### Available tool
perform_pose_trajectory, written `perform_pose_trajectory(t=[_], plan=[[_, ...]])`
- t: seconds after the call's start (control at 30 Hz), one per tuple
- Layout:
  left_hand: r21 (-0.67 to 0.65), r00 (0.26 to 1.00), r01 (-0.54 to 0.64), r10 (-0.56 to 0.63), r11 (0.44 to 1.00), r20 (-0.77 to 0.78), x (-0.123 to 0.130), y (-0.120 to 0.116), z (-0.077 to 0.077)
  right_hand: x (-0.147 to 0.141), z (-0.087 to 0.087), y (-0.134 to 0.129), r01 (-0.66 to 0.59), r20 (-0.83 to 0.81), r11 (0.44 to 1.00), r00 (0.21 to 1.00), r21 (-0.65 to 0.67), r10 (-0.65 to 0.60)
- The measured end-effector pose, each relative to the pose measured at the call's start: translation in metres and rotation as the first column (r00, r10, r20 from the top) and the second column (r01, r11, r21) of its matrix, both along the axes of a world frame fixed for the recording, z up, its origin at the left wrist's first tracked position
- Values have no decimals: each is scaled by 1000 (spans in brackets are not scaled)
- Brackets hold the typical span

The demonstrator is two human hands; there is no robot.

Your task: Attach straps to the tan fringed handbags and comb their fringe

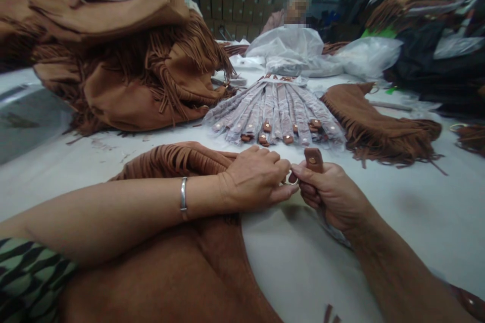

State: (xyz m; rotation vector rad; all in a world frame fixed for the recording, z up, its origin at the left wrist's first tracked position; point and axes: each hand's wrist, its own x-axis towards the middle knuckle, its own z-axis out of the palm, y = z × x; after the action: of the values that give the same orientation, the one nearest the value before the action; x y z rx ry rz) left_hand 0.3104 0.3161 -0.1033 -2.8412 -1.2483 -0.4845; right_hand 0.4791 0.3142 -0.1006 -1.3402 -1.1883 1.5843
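Observation:
My left hand (pixel 255 179) is closed, its thumb and fingertips pinching a metal ring (pixel 290 179) at the edge of a brown fringed suede bag. The bag (pixel 162 267) lies under my left forearm, with its fringe (pixel 166 161) bunched beyond the wrist. In my closed right hand (pixel 337 194) is a brown leather strap (pixel 313 159); its end, with a round metal stud, sticks up above the thumb. Both hands meet at the ring, and my fingers partly hide where strap and ring come together. Some clear wrapping hangs below my right hand.
Plastic-wrapped straps (pixel 276 111) fan out on the white table ahead. A heap of fringed bags (pixel 132 81) rises at the left, and another fringed piece (pixel 379 126) lies to the right. Clear plastic bags (pixel 291 48) sit farther back, before a person (pixel 275 21).

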Motion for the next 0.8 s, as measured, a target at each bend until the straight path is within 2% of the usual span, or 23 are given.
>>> perform_pose_trajectory(t=[0.13,0.3,0.4,0.5,0.67,0.8], plan=[[-12,995,-26,27,1000,94,-2,6,-3,6,1,1,-111,94,993,990,45,107],[-56,974,-65,76,996,213,-5,11,-4,15,3,4,-246,332,961,923,127,192],[-73,967,-82,97,994,234,-4,12,-5,19,2,5,-326,373,943,885,73,277],[-63,971,-56,69,996,230,-3,12,-7,24,4,4,-402,397,915,837,-19,376],[-76,981,1,13,997,191,-5,11,-9,29,14,0,-549,478,814,673,-187,564],[-141,990,97,-81,985,113,-8,8,-5,27,18,-1,-611,450,752,615,-246,647]])
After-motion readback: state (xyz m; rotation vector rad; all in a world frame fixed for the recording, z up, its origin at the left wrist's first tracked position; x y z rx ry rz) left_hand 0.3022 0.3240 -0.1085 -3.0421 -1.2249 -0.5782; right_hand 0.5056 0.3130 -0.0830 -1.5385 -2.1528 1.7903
